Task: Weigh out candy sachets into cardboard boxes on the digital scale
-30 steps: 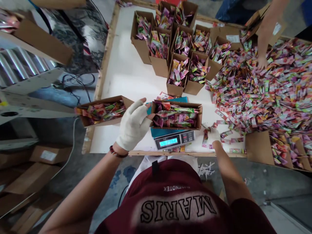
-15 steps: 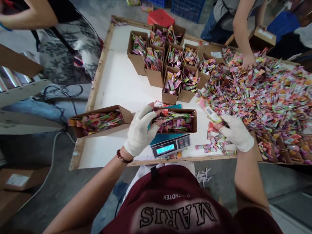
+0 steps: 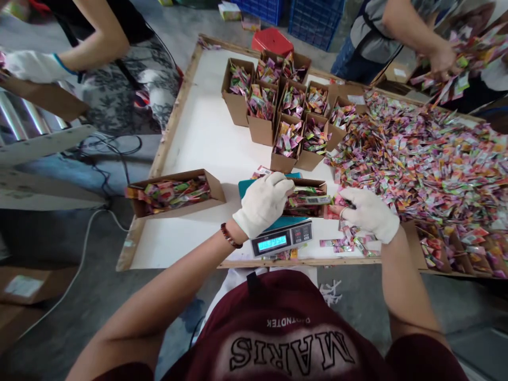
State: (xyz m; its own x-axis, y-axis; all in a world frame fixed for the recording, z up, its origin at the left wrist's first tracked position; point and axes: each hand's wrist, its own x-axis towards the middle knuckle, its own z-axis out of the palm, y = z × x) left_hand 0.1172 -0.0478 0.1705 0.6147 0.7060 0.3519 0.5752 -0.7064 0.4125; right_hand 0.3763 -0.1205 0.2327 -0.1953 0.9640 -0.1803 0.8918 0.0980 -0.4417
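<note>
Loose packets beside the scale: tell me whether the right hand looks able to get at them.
Probably yes: the right hand is close by, and nothing visible stands between it and the loose packets. It appears to hold a red packet, so it may need freeing first.

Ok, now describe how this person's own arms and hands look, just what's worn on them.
The left hand and right hand wear plain white gloves that end around the wrist. A beaded bracelet, dark reddish-brown, circles the left wrist; none shows on the right. The sleeves are short and dark maroon, leaving the forearms bare.
</note>
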